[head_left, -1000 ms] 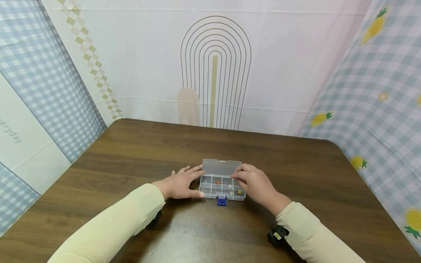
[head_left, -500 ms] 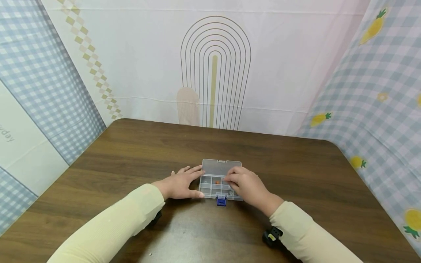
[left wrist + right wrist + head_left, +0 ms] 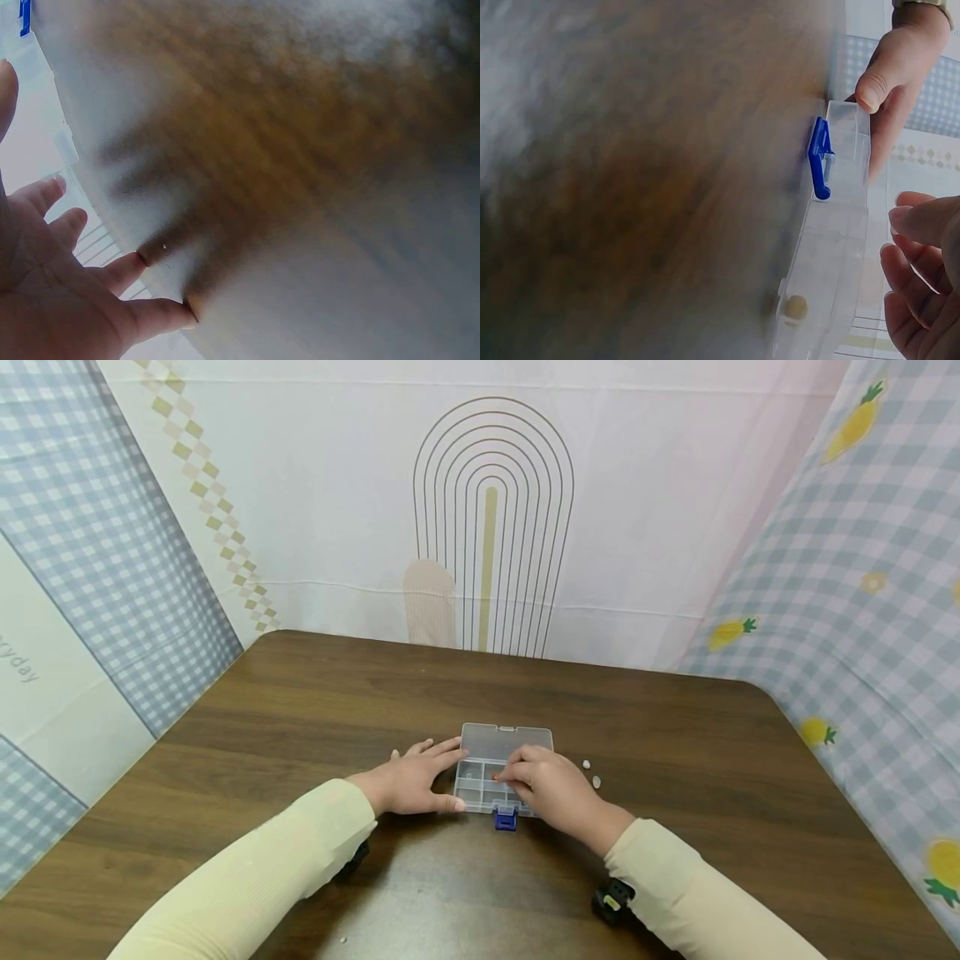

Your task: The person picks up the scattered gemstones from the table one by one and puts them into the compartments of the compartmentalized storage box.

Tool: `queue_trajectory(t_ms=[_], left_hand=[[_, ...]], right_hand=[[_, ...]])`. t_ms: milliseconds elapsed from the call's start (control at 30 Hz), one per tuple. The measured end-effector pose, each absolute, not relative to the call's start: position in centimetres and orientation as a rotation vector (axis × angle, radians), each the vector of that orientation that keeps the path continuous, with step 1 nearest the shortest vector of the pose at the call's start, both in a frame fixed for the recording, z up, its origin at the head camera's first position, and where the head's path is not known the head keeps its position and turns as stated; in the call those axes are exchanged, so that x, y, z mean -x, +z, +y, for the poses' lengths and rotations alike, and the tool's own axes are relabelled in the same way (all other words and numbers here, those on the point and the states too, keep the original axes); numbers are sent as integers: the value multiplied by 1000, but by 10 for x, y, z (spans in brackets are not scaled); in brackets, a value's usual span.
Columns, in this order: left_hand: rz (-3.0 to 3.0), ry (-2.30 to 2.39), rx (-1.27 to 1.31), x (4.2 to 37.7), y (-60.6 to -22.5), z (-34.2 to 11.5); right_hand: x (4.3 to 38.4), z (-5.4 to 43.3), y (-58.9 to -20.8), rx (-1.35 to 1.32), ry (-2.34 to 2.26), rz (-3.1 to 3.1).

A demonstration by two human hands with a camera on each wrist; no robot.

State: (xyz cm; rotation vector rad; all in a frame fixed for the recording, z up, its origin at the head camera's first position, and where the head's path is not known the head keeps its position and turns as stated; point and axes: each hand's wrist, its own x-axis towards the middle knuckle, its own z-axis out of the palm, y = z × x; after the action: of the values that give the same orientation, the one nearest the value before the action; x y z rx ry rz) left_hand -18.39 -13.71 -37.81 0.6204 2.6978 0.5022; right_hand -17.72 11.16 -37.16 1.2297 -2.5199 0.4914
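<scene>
A clear plastic organizer box (image 3: 469, 795) with several compartments stands on the table, its lid (image 3: 487, 742) folded back and its blue latch (image 3: 506, 818) facing the person. My left hand (image 3: 412, 779) lies at the box's left side with fingers extended; the thumb touches the near corner. Over the compartments, my right hand (image 3: 551, 783) has its thumb and fingers bent together, tips right at a small orange piece (image 3: 495, 777). I cannot tell whether they pinch it. Through the box wall in the right wrist view shows a small round yellowish piece (image 3: 796, 308).
Two small whitish pieces (image 3: 596, 782) lie on the brown wooden table (image 3: 360, 693), just right of the box. A tiny pale speck (image 3: 343, 940) is near the front. Patterned cloth (image 3: 337, 510) hangs behind the table and along both sides.
My right hand has moved left across the compartments, from the right end of the box to the orange piece. The whitish pieces on the table have come into sight. My left hand stays put.
</scene>
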Motion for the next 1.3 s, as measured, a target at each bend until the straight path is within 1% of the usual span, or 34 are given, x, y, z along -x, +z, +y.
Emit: queue_trajectory(t_ms=[533, 867, 1133, 1300], left_hand=[[2694, 522, -625, 181, -375, -135], [2684, 526, -620, 181, -374, -135], [2689, 516, -606, 181, -374, -134], [2697, 513, -602, 181, -374, -133]], right_hand=[[174, 102, -371, -1232, 472, -2625], [173, 104, -371, -1212, 493, -2690], [174, 115, -367, -1159, 621, -2665], [177, 125, -364, -1077, 820, -2687]])
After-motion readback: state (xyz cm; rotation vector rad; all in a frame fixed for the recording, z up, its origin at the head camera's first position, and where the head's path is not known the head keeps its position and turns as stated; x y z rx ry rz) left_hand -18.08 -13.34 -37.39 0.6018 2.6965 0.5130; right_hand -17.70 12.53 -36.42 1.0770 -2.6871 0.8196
